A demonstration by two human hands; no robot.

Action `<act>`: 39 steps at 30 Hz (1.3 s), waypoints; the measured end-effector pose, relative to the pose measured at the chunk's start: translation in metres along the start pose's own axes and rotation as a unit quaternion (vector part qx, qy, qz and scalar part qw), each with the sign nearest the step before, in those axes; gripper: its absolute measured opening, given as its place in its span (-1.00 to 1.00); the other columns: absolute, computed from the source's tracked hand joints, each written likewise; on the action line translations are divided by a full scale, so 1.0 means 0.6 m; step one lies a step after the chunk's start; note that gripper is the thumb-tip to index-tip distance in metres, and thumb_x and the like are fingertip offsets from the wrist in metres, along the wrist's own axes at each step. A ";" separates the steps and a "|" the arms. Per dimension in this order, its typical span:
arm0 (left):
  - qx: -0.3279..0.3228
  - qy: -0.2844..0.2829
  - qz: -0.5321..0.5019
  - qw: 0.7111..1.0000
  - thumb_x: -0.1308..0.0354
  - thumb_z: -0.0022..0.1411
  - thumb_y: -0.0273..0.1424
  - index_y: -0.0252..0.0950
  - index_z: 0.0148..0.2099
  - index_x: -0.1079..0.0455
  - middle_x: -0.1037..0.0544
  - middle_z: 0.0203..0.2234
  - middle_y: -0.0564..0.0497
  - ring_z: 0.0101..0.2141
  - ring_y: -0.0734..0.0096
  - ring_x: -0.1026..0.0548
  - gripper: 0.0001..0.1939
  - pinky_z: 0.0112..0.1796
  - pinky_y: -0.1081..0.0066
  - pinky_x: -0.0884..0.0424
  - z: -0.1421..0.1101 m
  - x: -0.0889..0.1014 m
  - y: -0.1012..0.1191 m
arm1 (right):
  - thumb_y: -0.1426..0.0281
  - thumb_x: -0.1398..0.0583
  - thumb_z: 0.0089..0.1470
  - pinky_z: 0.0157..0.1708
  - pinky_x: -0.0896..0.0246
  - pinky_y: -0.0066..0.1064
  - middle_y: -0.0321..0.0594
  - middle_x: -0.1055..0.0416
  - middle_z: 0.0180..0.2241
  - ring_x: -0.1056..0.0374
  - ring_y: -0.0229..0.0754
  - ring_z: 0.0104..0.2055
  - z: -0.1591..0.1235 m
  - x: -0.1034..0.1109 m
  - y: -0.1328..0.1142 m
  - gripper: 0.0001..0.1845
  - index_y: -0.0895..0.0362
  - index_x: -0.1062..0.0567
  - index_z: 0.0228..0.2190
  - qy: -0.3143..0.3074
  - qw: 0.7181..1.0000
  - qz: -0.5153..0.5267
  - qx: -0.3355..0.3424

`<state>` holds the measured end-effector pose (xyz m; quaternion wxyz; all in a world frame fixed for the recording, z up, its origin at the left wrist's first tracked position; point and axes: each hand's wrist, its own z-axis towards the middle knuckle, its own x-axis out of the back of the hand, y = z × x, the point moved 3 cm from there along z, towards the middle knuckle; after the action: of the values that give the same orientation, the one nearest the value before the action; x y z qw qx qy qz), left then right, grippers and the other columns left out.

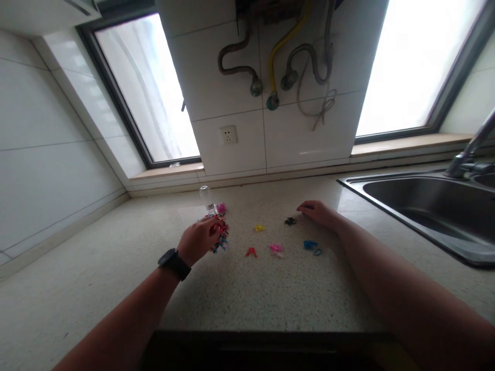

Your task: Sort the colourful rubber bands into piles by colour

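My left hand [200, 238], with a dark watch on the wrist, is over a mixed pile of small coloured hair ties [220, 245]. Its fingers are curled together in a pinch among them; what is between the fingertips is hidden. My right hand [315, 211] rests on the counter, fingers closed, nothing visible in them. Just left of its fingertips lies a black cluster of ties [290, 221]. Other small groups lie between the hands: yellow ties [259, 227], red ties [251, 251], pink ties [276, 248] and blue ties [310, 245], with one pale blue loop [317, 252] beside the blue.
Behind the mixed pile a clear bottle [206, 197] stands beside a pink item [221, 207]. A steel sink [410, 206] with a faucet [466, 159] is set in the speckled counter [240, 299] at right. Pipes and a socket [228, 135] are on the tiled wall.
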<state>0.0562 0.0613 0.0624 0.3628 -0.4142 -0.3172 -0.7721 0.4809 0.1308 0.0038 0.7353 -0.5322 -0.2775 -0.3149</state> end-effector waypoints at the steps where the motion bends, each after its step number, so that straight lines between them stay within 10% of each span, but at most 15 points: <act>1: 0.007 0.006 0.018 1.000 -0.08 0.29 -0.38 -0.14 -0.08 -0.51 -0.55 -0.20 0.00 -0.26 0.34 -0.51 -0.78 -0.18 0.33 -0.41 0.000 -0.003 -0.017 | 0.21 -0.15 0.10 -0.17 -0.30 -0.32 -0.14 -0.59 -0.26 -0.47 -0.07 -0.22 0.001 -0.001 0.002 -0.69 0.09 -0.62 -0.28 -0.002 1.000 0.000 0.001; 8: -0.012 -0.004 0.058 0.998 -0.02 0.36 -0.41 -0.04 0.04 -0.51 -0.51 -0.21 -0.02 -0.19 0.34 -0.47 -0.68 -0.08 0.31 -0.40 0.000 -0.029 -0.055 | 0.22 -0.15 0.11 -0.17 -0.32 -0.32 -0.14 -0.59 -0.26 -0.47 -0.07 -0.23 0.004 -0.004 0.007 -0.70 0.09 -0.61 -0.26 -0.012 1.000 -0.006 0.005; 39: 0.082 0.068 -0.093 0.990 -0.18 0.19 -0.28 -0.24 -0.24 -0.47 -0.55 -0.45 0.07 -0.44 0.45 -0.46 -0.84 -0.35 0.45 -0.33 -0.001 -0.008 -0.020 | 0.23 -0.17 0.12 -0.14 -0.32 -0.30 -0.17 -0.60 -0.27 -0.47 -0.07 -0.22 0.007 -0.008 0.011 -0.72 0.08 -0.62 -0.27 -0.016 1.000 -0.016 0.016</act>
<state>0.0481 0.0685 0.0557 0.3430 -0.2989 -0.3907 -0.8002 0.4824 0.1374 -0.0025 0.7336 -0.5212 -0.3030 -0.3136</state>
